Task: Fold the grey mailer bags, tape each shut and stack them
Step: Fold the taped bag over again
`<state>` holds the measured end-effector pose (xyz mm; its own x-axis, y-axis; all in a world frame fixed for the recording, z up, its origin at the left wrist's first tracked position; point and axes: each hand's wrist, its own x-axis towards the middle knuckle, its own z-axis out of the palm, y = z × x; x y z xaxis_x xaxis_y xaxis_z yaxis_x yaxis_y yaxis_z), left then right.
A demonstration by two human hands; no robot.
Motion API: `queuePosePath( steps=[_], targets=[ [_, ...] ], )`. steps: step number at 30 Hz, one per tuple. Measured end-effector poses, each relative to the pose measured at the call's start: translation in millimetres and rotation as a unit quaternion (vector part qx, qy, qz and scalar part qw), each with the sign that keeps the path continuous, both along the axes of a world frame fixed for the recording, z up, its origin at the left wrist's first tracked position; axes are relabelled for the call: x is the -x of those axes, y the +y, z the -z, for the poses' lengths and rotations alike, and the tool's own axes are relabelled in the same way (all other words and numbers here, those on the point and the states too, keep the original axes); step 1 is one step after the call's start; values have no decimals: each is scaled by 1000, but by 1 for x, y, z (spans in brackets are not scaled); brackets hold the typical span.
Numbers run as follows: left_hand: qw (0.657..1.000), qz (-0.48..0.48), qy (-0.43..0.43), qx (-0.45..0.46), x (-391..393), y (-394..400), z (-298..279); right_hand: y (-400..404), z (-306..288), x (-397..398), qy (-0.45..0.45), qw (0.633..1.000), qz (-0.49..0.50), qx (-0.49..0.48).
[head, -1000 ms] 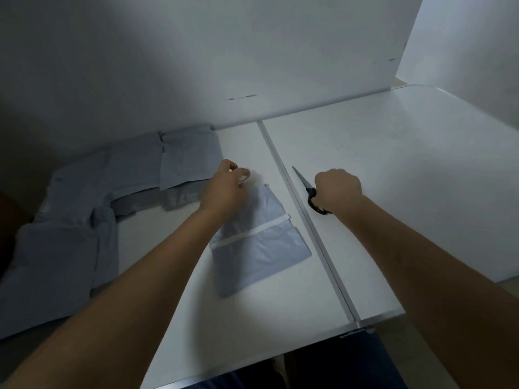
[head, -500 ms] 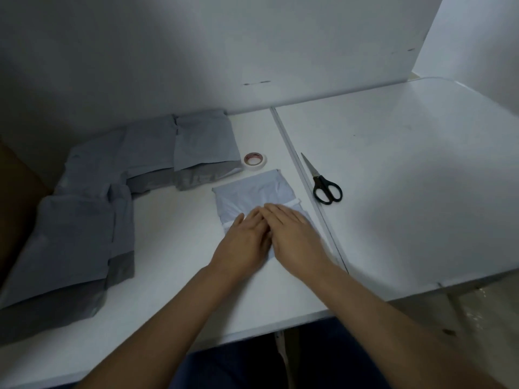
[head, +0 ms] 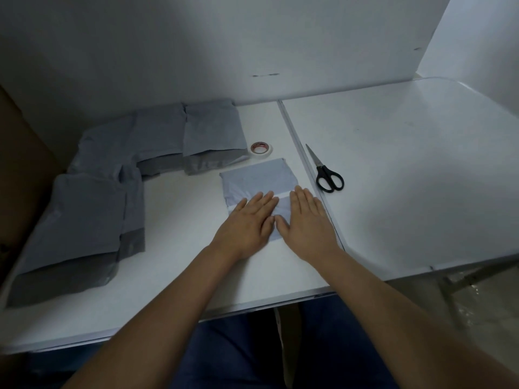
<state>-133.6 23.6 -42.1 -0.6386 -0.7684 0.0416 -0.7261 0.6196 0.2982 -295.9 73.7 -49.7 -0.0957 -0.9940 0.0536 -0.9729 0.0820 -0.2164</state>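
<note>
Since half a second ago we see the two hands slide apart across the folded mailer bag (head: 259,178); before, their fingers lay together at its middle. Far left on the white table (head: 407,169): a loose spread of unfolded grey mailer bags (head: 84,214), overlapping, running from the near left edge up toward the back wall. Just right of that pile's far end sits the tape roll (head: 261,149), lying flat. Below it, centre, the folded mailer bag lies flat with a white strip across it. Left hand (head: 247,223) presses its left half, fingers straight and flat, holding nothing. Right hand (head: 307,220) presses the right half likewise, palm down, fingers extended. Right of the bag, past the table seam, black-handled scissors (head: 325,174) lie closed, untouched.
</note>
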Motion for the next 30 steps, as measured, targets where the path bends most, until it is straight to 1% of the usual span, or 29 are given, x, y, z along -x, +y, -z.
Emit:
queuePosePath(
  steps=[3,7,11,13,14,15,16,17,19,20,21,22,24,26,27,29,30],
  targets=[
    [999,-32,0,-13,-16,4,-1,0,1,-1,-23,1000,18,-1],
    [997,-71,-3,-18,-50,11,-6,2,0,-1,-32,999,18,-3],
    [995,-91,-11,-26,-80,21,-12,3,0,0,-34,999,14,-4],
    [992,-118,7,-42,-88,24,-21,3,2,1,-38,999,12,-7],
    [987,-146,39,-57,-89,24,-25,3,2,1,-39,999,12,-5],
    [976,-187,83,-74,-85,22,-30,3,3,2,-38,999,11,-1],
    [956,-237,137,-107,-80,18,-36,3,4,2,-35,999,10,3],
    [924,-286,202,-157,-73,13,-41,3,5,2,-33,999,9,6],
    [828,-353,329,-284,-59,0,-52,2,6,2,-30,999,8,8],
    [785,-369,365,-338,-52,-6,-58,2,6,2,-30,999,8,8],
    [754,-383,382,-374,-48,-10,-63,1,5,2,-33,999,7,9],
    [731,-396,387,-398,-44,-13,-66,2,5,2,-35,999,6,10],
    [707,-418,385,-421,-39,-15,-71,3,4,2,-42,999,5,13],
    [693,-434,379,-433,-35,-16,-72,3,4,2,-46,999,9,17],
    [695,-436,369,-436,-33,-16,-72,4,4,2,-50,999,10,16],
    [716,-434,334,-433,-29,-16,-71,4,1,3,-65,998,3,19],
    [722,-432,325,-431,-27,-15,-71,4,-1,4,-88,995,-8,34]
  ],
)
